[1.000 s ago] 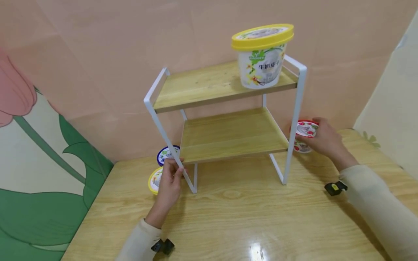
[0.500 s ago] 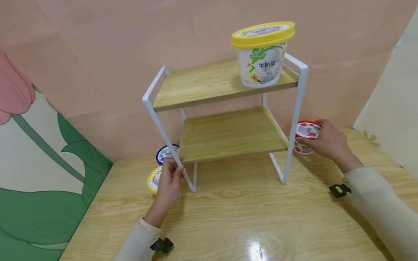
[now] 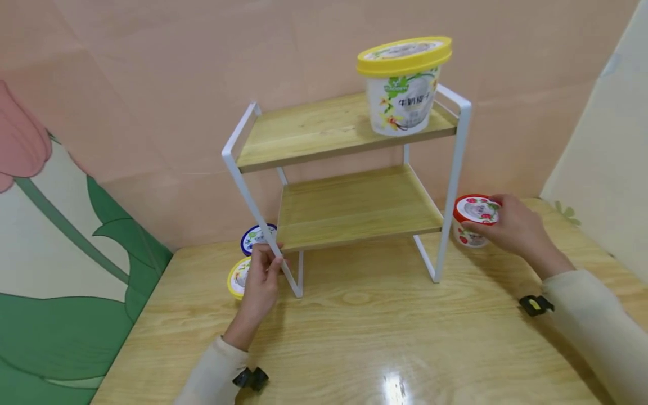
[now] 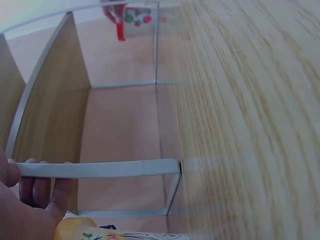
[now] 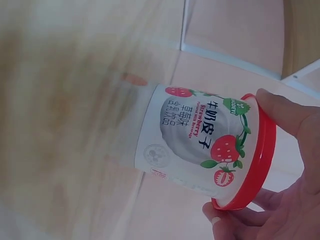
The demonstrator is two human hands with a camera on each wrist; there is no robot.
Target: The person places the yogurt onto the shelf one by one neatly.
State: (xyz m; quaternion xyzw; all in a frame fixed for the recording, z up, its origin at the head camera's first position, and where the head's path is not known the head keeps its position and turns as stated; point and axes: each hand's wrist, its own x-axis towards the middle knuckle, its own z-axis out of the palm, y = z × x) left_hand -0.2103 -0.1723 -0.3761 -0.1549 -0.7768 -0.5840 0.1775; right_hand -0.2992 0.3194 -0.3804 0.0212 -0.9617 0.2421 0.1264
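A white tub with a red lid and strawberry print (image 3: pixel 471 235) is upright at or just above the table, right of the shelf rack. My right hand (image 3: pixel 521 233) grips it by the lid, thumb on one side and fingers on the other, as the right wrist view shows. My left hand (image 3: pixel 260 284) holds the white front-left leg of the two-tier shelf rack (image 3: pixel 349 211), its fingers curled round the bar (image 4: pixel 100 170). A larger yellow-lidded tub (image 3: pixel 402 101) stands on the top board's right end.
Behind my left hand, partly hidden, are a blue-lidded tub (image 3: pixel 255 237) and a yellow-lidded tub (image 3: pixel 237 278). A pink backdrop (image 3: pixel 192 73) closes off the rear of the wooden table (image 3: pixel 354 337). A pale wall (image 3: pixel 607 146) stands at the right.
My right hand has brought the strawberry tub slightly right and nearer, out from behind the rack's right leg. My left hand keeps its hold on the rack.
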